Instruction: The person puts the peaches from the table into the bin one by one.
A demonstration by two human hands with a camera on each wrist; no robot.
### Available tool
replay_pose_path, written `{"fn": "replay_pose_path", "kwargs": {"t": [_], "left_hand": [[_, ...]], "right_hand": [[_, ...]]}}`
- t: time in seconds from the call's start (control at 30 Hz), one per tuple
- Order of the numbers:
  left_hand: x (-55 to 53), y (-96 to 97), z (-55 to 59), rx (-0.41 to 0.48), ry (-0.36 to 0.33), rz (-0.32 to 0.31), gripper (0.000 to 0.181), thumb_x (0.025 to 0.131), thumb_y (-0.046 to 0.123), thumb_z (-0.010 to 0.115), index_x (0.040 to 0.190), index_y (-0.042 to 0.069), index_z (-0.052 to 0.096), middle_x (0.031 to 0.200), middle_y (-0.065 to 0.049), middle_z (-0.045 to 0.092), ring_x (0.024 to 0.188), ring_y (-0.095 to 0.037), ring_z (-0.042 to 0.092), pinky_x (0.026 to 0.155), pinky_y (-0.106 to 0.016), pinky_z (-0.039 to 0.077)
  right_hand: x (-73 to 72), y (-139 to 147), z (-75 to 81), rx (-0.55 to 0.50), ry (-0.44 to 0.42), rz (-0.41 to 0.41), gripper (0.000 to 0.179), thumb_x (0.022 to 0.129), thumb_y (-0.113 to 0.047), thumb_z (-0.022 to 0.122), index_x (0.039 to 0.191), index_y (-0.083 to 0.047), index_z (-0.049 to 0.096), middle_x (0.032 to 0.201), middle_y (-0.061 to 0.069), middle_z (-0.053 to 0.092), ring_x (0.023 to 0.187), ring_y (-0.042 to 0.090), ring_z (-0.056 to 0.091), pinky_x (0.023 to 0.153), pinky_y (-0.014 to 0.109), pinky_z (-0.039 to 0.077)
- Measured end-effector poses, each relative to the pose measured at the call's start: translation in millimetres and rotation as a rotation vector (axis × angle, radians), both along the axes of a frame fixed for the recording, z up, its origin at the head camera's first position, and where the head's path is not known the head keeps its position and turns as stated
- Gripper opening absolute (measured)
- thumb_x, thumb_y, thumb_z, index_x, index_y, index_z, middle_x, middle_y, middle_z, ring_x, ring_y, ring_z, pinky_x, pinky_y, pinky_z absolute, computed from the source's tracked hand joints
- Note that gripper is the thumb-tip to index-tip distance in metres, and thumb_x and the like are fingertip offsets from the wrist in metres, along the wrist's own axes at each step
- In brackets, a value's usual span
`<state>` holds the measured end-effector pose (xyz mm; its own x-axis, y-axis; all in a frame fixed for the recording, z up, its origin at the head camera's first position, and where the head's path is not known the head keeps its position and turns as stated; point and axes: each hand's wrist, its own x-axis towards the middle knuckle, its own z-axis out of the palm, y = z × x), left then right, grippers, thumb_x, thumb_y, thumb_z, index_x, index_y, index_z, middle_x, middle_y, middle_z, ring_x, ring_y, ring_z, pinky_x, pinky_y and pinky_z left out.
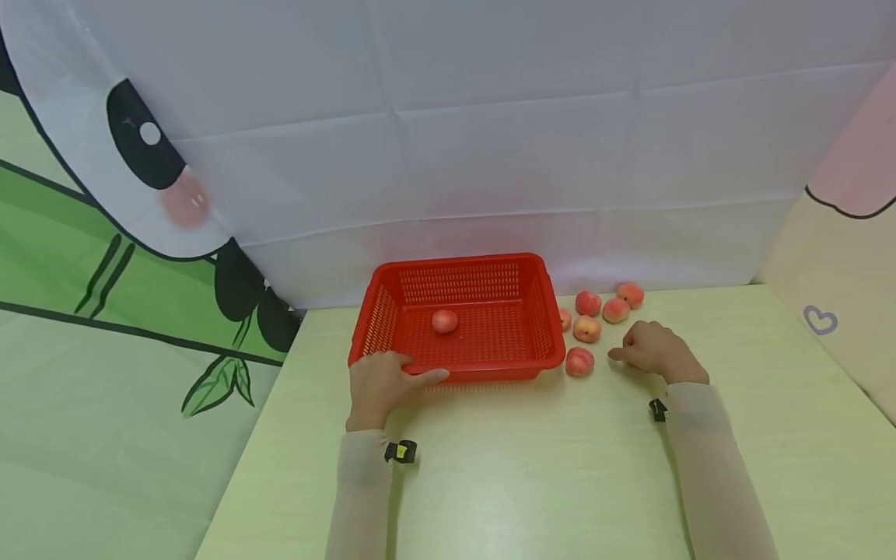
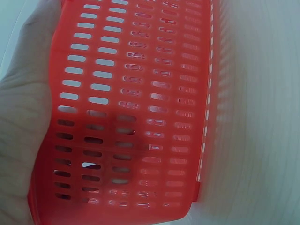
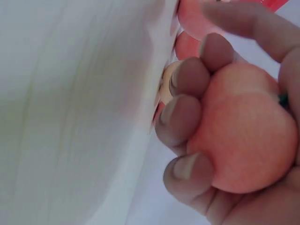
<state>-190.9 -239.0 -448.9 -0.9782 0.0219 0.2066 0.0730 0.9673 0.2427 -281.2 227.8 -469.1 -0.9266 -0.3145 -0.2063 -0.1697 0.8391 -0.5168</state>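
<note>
My left hand (image 1: pixel 381 385) grips the near left corner of a red plastic basket (image 1: pixel 476 375), thumb along its front rim. In the left wrist view the palm (image 2: pixel 21 122) lies against the slotted basket wall (image 2: pixel 180 124). One peach (image 1: pixel 444 321) sits inside on the basket floor. To the right of the basket, my right hand (image 1: pixel 654 348) curls its fingers round a peach (image 3: pixel 243 131), hidden under the hand in the head view. Nearest to that hand on the table are a red peach (image 1: pixel 579 362) and a yellowish peach (image 1: pixel 586 329).
More peaches lie farther back beside the basket: a red one (image 1: pixel 588 303), two orange ones, (image 1: pixel 616 310) and one partly behind the basket's right side. The pale table (image 1: pixel 518 482) meets a white printed cloth (image 1: pixel 504 171) just behind the basket.
</note>
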Motion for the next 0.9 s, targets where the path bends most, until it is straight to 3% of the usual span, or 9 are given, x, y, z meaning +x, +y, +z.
{"fn": "replay_pose_path", "kwargs": {"t": [0.27, 0.5, 0.7, 0.9], "left_hand": [[-0.5, 0.3, -0.2, -0.003, 0.002, -0.001, 0.076, 0.08, 0.083, 0.074, 0.053, 0.02, 0.04, 0.05, 0.007, 0.027, 0.053, -0.009, 0.029, 0.056, -0.032, 0.025], [0.0, 0.5, -0.2, 0.007, -0.003, 0.004, 0.076, 0.079, 0.082, 0.075, 0.053, 0.02, 0.04, 0.05, 0.007, 0.027, 0.053, -0.01, 0.029, 0.056, -0.032, 0.024], [0.3, 0.2, -0.3, 0.003, 0.002, 0.007, 0.077, 0.079, 0.083, 0.074, 0.053, 0.02, 0.039, 0.051, 0.007, 0.025, 0.054, -0.009, 0.027, 0.055, -0.032, 0.022], [0.6, 0.0, -0.1, 0.001, -0.006, -0.002, 0.076, 0.08, 0.084, 0.072, 0.054, 0.021, 0.038, 0.052, 0.008, 0.025, 0.055, -0.009, 0.026, 0.055, -0.032, 0.022]], "right_hand": [[-1.6, 2, 0.5, 0.009, 0.016, 0.017, 0.039, 0.094, -0.02, 0.066, 0.057, -0.017, 0.052, 0.054, -0.006, 0.04, 0.054, 0.012, 0.038, 0.054, 0.03, 0.031], [0.3, 0, 5.7, 0.005, 0.025, 0.031, 0.04, 0.095, -0.019, 0.066, 0.058, -0.016, 0.054, 0.054, -0.005, 0.046, 0.053, 0.012, 0.039, 0.054, 0.03, 0.033], [5.0, -4, 15.6, 0.004, 0.043, 0.024, 0.043, 0.097, -0.021, 0.068, 0.057, -0.017, 0.052, 0.056, -0.003, 0.052, 0.053, 0.012, 0.038, 0.054, 0.031, 0.032], [14.2, -9, 33.4, 0.016, 0.092, 0.025, 0.046, 0.096, -0.02, 0.069, 0.056, -0.019, 0.046, 0.055, -0.004, 0.049, 0.053, 0.011, 0.032, 0.054, 0.031, 0.029]]}}
